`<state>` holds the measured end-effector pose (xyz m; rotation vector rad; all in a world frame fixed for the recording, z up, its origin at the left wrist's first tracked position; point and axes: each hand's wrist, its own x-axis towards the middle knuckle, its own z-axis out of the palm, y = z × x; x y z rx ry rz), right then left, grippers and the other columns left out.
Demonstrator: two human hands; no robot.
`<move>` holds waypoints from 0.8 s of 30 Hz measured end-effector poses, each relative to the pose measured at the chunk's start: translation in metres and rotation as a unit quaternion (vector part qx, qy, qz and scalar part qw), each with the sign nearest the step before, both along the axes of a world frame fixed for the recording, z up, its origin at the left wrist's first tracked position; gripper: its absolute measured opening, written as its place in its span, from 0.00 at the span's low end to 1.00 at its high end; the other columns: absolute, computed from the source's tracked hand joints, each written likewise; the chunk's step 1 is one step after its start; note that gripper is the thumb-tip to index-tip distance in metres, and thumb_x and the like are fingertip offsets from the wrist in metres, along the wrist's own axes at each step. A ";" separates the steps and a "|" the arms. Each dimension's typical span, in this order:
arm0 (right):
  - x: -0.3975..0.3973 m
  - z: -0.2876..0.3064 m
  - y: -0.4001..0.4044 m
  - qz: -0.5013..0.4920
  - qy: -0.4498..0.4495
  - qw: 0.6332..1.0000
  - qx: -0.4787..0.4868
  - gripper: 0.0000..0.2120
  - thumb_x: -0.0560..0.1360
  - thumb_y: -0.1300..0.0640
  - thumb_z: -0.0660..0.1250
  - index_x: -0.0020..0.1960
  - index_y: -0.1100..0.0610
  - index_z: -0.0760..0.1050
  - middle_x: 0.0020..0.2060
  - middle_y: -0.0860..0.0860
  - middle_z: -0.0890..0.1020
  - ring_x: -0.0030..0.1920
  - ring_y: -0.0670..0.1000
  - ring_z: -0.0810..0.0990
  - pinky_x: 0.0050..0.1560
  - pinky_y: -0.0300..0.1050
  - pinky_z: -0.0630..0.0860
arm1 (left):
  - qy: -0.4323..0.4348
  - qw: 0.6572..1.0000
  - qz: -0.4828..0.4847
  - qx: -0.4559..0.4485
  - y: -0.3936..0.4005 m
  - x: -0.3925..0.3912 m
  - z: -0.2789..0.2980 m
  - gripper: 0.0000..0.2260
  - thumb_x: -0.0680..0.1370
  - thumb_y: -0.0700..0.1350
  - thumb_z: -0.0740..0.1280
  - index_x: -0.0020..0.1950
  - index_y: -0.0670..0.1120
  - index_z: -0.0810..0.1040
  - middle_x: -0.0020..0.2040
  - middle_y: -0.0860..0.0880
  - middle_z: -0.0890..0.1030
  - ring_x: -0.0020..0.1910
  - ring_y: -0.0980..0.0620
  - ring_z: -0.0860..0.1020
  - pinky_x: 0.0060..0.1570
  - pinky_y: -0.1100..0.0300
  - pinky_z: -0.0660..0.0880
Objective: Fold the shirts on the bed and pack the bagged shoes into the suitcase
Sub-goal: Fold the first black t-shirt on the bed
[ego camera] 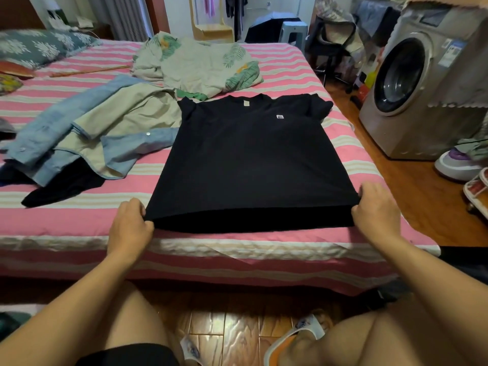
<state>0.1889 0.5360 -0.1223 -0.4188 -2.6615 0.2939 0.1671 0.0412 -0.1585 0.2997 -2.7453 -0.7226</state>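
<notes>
A black T-shirt (pixel 250 154) lies spread flat, front up, on a bed (pixel 330 75) with a pink and cream striped cover, its collar away from the person and its hem at the near edge of the mattress. The left hand (pixel 130 223) grips the hem's left corner with curled fingers; the right hand (pixel 376 210) grips the right corner the same way, and the hem is lifted slightly between them. Left of the T-shirt lies a crumpled blue and beige shirt (pixel 89 133), touching its sleeve. A leaf-patterned quilt (pixel 195 62) is bunched beyond the collar. A washing machine (pixel 422 88) stands on the floor to the right.
</notes>
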 end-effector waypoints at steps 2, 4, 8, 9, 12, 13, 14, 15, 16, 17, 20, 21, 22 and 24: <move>0.003 -0.005 0.004 0.015 -0.015 1.000 0.019 0.13 0.69 0.73 0.66 0.40 0.58 0.65 0.36 0.52 0.68 0.37 0.57 0.67 0.33 0.47 0.60 | -0.009 1.000 -0.027 -0.010 -0.006 0.002 -0.005 0.13 0.71 0.30 0.64 0.41 0.45 0.64 0.43 0.45 0.68 0.36 0.44 0.67 0.34 0.48 0.66; 0.007 -0.013 0.007 0.043 -0.054 0.996 0.051 0.14 0.70 0.72 0.67 0.42 0.58 0.66 0.38 0.53 0.68 0.38 0.56 0.67 0.32 0.45 0.59 | -0.017 0.999 -0.036 0.003 -0.006 0.002 -0.010 0.12 0.72 0.30 0.65 0.42 0.45 0.66 0.45 0.45 0.69 0.37 0.47 0.68 0.35 0.48 0.67; 0.013 -0.029 0.018 0.102 -0.113 0.980 0.125 0.13 0.68 0.70 0.72 0.47 0.59 0.72 0.42 0.53 0.69 0.42 0.54 0.66 0.32 0.43 0.58 | -0.051 0.997 -0.020 0.049 -0.004 -0.006 -0.018 0.08 0.75 0.33 0.65 0.49 0.44 0.70 0.50 0.43 0.72 0.39 0.50 0.71 0.40 0.49 0.70; 0.015 -0.030 0.021 0.102 -0.114 0.980 0.124 0.13 0.69 0.69 0.72 0.48 0.60 0.73 0.43 0.54 0.70 0.43 0.54 0.66 0.33 0.42 0.59 | -0.059 0.997 -0.013 0.057 -0.006 -0.008 -0.019 0.08 0.76 0.33 0.65 0.50 0.44 0.70 0.49 0.43 0.73 0.40 0.47 0.72 0.40 0.49 0.71; 0.018 -0.031 0.031 0.089 -0.113 0.981 0.128 0.11 0.69 0.68 0.73 0.47 0.60 0.74 0.43 0.53 0.70 0.43 0.53 0.64 0.32 0.42 0.58 | -0.080 0.994 0.007 0.077 -0.013 -0.011 -0.018 0.08 0.75 0.31 0.63 0.50 0.42 0.68 0.43 0.41 0.75 0.40 0.41 0.72 0.38 0.48 0.68; 0.020 -0.031 0.034 0.081 -0.117 0.981 0.133 0.11 0.69 0.68 0.73 0.46 0.59 0.74 0.42 0.53 0.69 0.42 0.53 0.64 0.32 0.42 0.59 | -0.085 0.994 0.010 0.074 -0.016 -0.012 -0.018 0.08 0.75 0.31 0.62 0.49 0.42 0.67 0.42 0.40 0.74 0.39 0.40 0.72 0.37 0.47 0.67; 0.021 -0.031 0.036 0.071 -0.117 0.982 0.133 0.11 0.69 0.68 0.72 0.46 0.59 0.73 0.42 0.52 0.68 0.41 0.53 0.65 0.32 0.42 0.59 | -0.089 0.994 0.013 0.065 -0.018 -0.013 -0.017 0.09 0.74 0.30 0.62 0.48 0.42 0.66 0.41 0.39 0.74 0.38 0.39 0.71 0.36 0.48 0.67; 0.023 -0.031 0.038 0.058 -0.116 0.983 0.128 0.11 0.69 0.69 0.72 0.45 0.58 0.72 0.41 0.52 0.68 0.41 0.53 0.65 0.31 0.42 0.59 | -0.092 0.994 0.014 0.050 -0.020 -0.015 -0.017 0.09 0.74 0.30 0.62 0.48 0.42 0.66 0.40 0.39 0.74 0.37 0.39 0.71 0.35 0.48 0.66; 0.023 -0.031 0.038 0.046 -0.114 0.985 0.118 0.11 0.70 0.69 0.71 0.45 0.58 0.72 0.41 0.52 0.68 0.40 0.53 0.65 0.31 0.42 0.60 | -0.093 0.995 0.012 0.038 -0.021 -0.015 -0.016 0.10 0.73 0.29 0.61 0.47 0.42 0.66 0.40 0.39 0.74 0.37 0.39 0.71 0.34 0.48 0.66; 0.024 -0.032 0.036 0.036 -0.113 0.988 0.103 0.11 0.69 0.70 0.71 0.46 0.59 0.73 0.42 0.53 0.69 0.41 0.53 0.66 0.32 0.42 0.62 | -0.096 0.995 0.008 0.033 -0.021 -0.015 -0.016 0.10 0.73 0.29 0.61 0.47 0.43 0.66 0.41 0.38 0.74 0.37 0.39 0.71 0.34 0.49 0.66; 0.021 -0.037 0.027 -0.002 -0.101 0.995 -0.009 0.10 0.70 0.73 0.69 0.48 0.63 0.78 0.49 0.56 0.73 0.48 0.57 0.70 0.45 0.48 0.73 | -0.118 0.989 -0.028 0.080 -0.020 -0.014 -0.018 0.11 0.75 0.29 0.63 0.51 0.42 0.70 0.46 0.39 0.77 0.40 0.41 0.74 0.34 0.51 0.68; 0.021 -0.037 0.025 -0.030 -0.091 0.994 -0.061 0.09 0.71 0.72 0.67 0.49 0.63 0.79 0.51 0.57 0.74 0.50 0.57 0.72 0.51 0.50 0.73 | -0.129 0.985 -0.040 0.107 -0.021 -0.013 -0.019 0.11 0.75 0.29 0.63 0.52 0.42 0.72 0.46 0.40 0.77 0.40 0.42 0.75 0.35 0.52 0.70; 0.019 -0.035 0.024 -0.060 -0.079 0.989 -0.111 0.08 0.73 0.70 0.66 0.48 0.63 0.81 0.53 0.58 0.76 0.50 0.57 0.72 0.53 0.50 0.73 | -0.140 0.980 -0.041 0.135 -0.021 -0.013 -0.020 0.10 0.76 0.30 0.64 0.53 0.43 0.73 0.47 0.42 0.78 0.40 0.43 0.76 0.35 0.53 0.72; 0.013 -0.030 0.025 -0.106 -0.062 0.975 -0.186 0.08 0.77 0.65 0.63 0.48 0.64 0.81 0.52 0.61 0.80 0.47 0.59 0.74 0.48 0.49 0.72 | -0.149 0.970 -0.015 0.194 -0.020 -0.015 -0.020 0.08 0.78 0.34 0.63 0.55 0.42 0.75 0.46 0.43 0.79 0.40 0.43 0.77 0.39 0.51 0.74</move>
